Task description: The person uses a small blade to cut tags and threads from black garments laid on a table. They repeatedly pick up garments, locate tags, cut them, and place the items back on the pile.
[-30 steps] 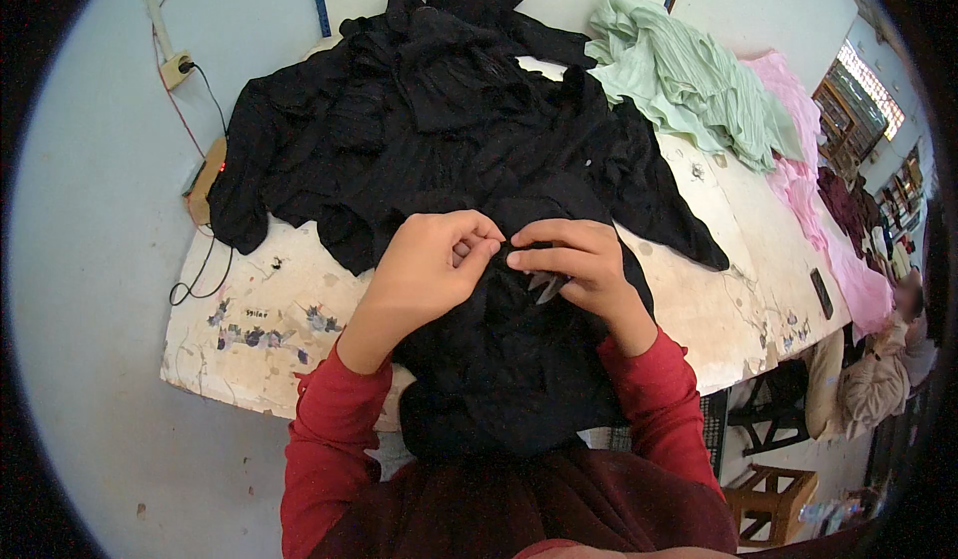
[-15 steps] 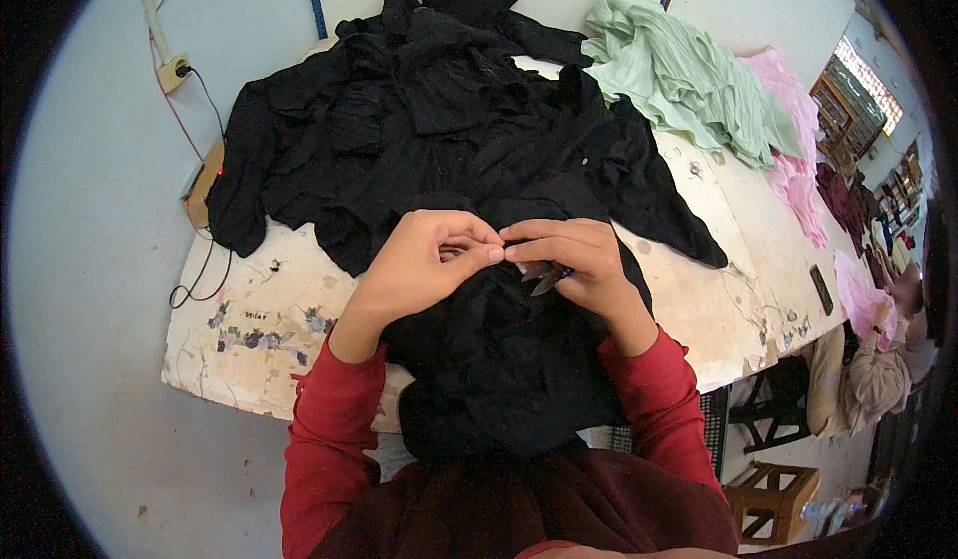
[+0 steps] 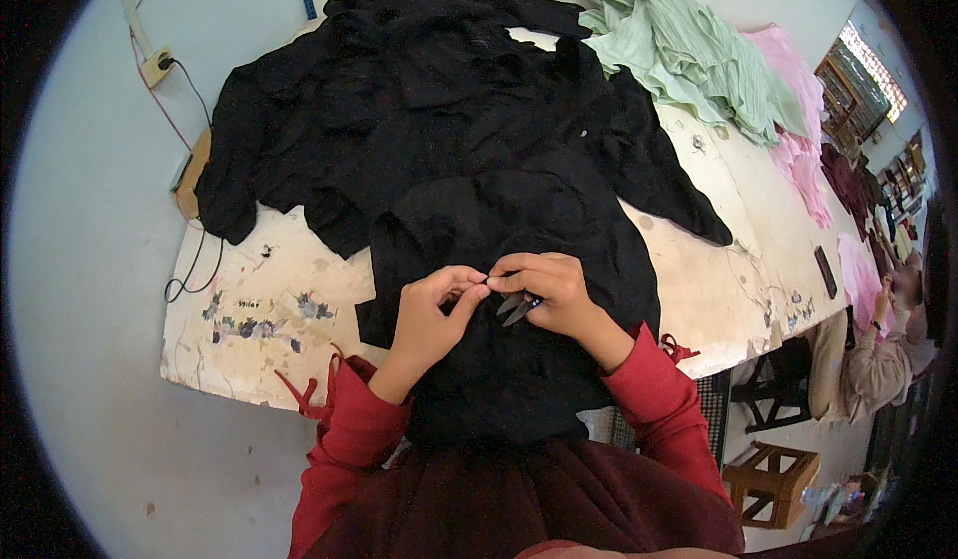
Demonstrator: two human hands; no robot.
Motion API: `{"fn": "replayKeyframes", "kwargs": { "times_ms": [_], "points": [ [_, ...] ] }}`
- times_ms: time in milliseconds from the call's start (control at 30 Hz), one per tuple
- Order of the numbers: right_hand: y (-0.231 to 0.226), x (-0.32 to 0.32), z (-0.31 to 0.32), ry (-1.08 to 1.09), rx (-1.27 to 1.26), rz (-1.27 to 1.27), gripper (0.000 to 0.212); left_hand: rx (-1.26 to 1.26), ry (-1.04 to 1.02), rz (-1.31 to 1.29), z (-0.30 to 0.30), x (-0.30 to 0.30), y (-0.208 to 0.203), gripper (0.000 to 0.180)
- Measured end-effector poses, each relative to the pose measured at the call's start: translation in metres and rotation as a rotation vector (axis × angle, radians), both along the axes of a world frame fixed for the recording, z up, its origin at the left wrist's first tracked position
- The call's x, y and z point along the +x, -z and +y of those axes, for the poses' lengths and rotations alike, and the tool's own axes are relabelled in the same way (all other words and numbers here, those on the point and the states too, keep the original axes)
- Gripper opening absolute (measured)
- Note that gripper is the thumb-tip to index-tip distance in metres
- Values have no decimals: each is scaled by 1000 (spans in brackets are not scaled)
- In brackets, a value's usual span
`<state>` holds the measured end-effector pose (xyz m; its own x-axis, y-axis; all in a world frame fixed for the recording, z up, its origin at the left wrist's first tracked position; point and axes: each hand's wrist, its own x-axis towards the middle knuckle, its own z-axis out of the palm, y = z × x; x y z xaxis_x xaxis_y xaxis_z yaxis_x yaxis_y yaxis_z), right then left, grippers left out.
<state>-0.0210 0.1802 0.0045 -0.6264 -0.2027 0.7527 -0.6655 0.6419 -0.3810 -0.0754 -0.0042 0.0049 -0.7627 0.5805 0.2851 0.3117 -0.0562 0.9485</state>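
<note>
Centrally, both hands work over the black cloth, their fingertips meeting just below the middle of the frame. The left hand (image 3: pixel 431 319) is pinched, thumb tip pressed to forefinger; the right hand (image 3: pixel 551 294) is pinched likewise, directly against it. The item between the fingertips is too small and dark to identify. The right hand also retains a pair of snips (image 3: pixel 515 308) (blades exposed, pointing toward the lower left).

The black cloth (image 3: pixel 469 150) lies in a loose, crumpled spread over the bench (image 3: pixel 239 289), from the top edge of the frame down to the person's lap at lower centre. Pale green cloth (image 3: pixel 689 60) is heaped at the upper right, with pink cloth (image 3: pixel 798 175) just beside it. A flat dark object (image 3: pixel 825 273) rests near the bench's right edge. A brown stool (image 3: pixel 773 481) stands at the lower right.
</note>
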Motion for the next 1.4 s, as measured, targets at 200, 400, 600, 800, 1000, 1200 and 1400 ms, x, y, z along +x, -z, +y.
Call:
{"fn": "replayKeyframes", "kwargs": {
  "times_ms": [200,400,600,800,1000,1200,1400],
  "points": [
    [-5,8,-8,17,12,6,33,119,34,-126,-2,3,6,15],
    [-11,10,-16,35,-234,-185,33,70,-58,97,-2,5,12,15],
    [-8,10,-11,-19,-267,-270,36,40,37,-41,-4,-1,9,14],
    [-4,12,-6,-35,-50,-196,36,17,269,-457,-14,-15,3,14],
    [1,12,-9,-15,-27,-153,34,-23,230,-509,-17,-18,3,15],
    [5,15,-11,65,42,-54,40,-42,234,-433,-17,-14,4,15],
    [6,14,-11,61,19,-66,35,7,232,-444,-16,-14,4,15]
  ]
}}
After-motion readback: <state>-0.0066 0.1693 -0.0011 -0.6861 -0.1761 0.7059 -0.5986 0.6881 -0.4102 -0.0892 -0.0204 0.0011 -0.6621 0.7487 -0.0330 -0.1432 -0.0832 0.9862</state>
